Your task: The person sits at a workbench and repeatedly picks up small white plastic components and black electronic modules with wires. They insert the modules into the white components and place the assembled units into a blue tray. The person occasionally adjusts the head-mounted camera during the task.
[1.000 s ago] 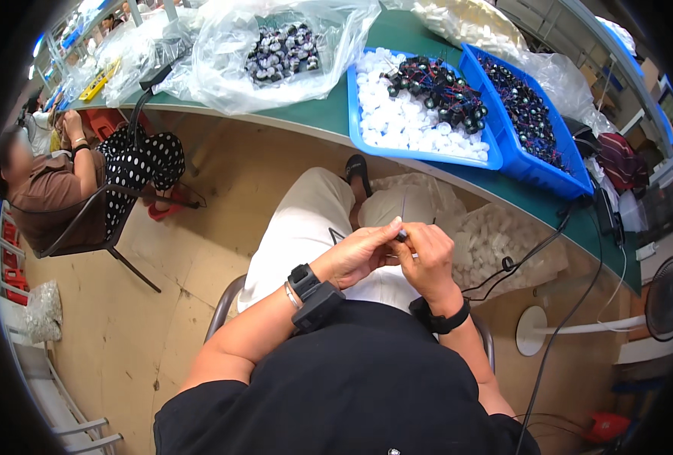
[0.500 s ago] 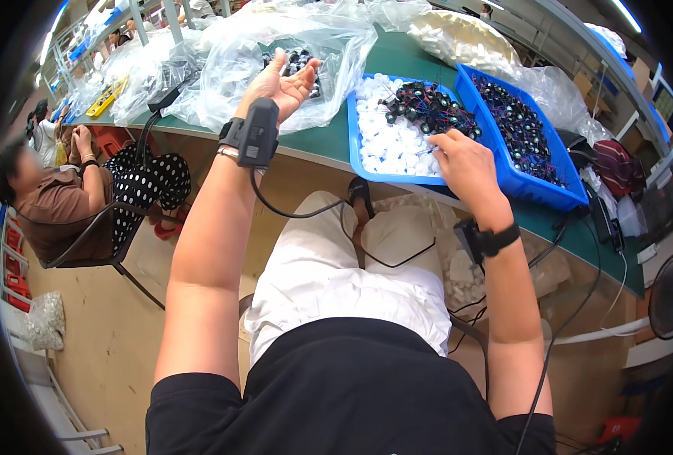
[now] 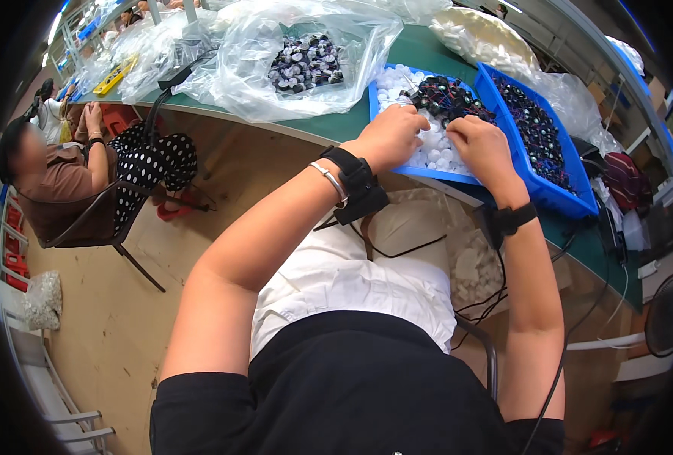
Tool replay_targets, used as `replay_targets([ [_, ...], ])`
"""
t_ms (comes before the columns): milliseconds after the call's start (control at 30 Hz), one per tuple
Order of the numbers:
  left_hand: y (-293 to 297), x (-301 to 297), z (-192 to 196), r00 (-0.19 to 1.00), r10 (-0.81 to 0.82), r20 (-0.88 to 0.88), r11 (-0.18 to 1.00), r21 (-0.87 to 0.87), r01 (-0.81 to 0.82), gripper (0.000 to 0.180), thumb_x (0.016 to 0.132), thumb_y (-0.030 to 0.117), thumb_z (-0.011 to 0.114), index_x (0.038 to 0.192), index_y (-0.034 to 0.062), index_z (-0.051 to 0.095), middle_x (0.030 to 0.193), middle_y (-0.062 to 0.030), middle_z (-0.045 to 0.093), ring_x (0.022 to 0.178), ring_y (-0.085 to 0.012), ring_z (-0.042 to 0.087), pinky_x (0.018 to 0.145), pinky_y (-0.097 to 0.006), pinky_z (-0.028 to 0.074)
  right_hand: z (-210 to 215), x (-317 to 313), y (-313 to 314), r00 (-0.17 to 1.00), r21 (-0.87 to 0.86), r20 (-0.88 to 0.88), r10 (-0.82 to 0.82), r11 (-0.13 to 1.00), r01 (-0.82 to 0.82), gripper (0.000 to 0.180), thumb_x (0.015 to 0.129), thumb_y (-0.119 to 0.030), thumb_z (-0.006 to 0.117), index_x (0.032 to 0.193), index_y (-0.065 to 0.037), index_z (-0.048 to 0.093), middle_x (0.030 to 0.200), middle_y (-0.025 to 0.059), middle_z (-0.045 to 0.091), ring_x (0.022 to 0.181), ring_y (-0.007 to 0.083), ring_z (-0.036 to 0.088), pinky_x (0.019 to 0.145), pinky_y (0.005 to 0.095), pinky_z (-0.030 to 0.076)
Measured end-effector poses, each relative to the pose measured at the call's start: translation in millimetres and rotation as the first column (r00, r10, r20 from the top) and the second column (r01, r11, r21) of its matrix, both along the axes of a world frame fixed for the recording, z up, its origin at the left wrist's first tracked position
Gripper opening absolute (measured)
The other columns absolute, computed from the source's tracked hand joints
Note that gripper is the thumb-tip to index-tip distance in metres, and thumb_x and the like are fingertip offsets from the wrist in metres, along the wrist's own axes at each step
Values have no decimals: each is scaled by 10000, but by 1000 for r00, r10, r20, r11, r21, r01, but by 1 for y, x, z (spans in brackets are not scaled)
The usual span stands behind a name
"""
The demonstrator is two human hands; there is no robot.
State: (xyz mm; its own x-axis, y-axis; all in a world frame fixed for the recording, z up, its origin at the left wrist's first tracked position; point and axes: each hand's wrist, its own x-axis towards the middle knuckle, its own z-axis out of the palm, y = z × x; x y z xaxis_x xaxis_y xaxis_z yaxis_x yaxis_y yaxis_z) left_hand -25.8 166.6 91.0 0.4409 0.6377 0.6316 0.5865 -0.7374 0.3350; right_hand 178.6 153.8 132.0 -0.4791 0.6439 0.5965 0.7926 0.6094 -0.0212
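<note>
- Both hands were over the near blue bin (image 3: 458, 176) on the green bench (image 3: 352, 125), which held white caps (image 3: 435, 152) and a clump of dark wired parts (image 3: 446, 95).
- The left hand (image 3: 389, 136) lay knuckles up at the bin's near left corner, its fingers curled down among the white caps; whether it had pinched one could not be told.
- The right hand (image 3: 482, 145) rested just beside it, fingers bent into the bin near the edge of the dark parts; its grip was hidden too.
- Both forearms reached forward and up from the lap, wrists bent down over the bin's rim, each with a black wrist strap (image 3: 359, 182).
- Picking here would go best one cap at a time with fingertips, keeping clear of the thin wires so the clump did not drag out with it.
- A second blue bin (image 3: 572, 189) of dark parts stood touching the first on the right; a clear bag (image 3: 291, 68) of dark pieces lay to the left.
- Another person (image 3: 71, 174) sat on a chair well off to the left.
</note>
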Motion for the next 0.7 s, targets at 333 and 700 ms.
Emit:
replay_targets([
  [333,-7,7,7,957,105,270,990,-119,-75,167,830,137,687,960,39,649,852,-95,613,803,-219,609,725,-326,487,-9,2,2,510,-196,-860,16,912,-360,170,953,-159,579,990,4,612,864,52,642,695,107,572,657,228,472],
  [700,-105,1,14,378,199,904,481,-426,766,321,965,214,568,1186,-18,584,981,-48,623,898,-90,583,774,-225,487,-7,-19,-101,473,-388,-876,-97,726,-568,135,967,-93,514,1034,2,584,806,35,618,690,74,566,559,205,447],
])
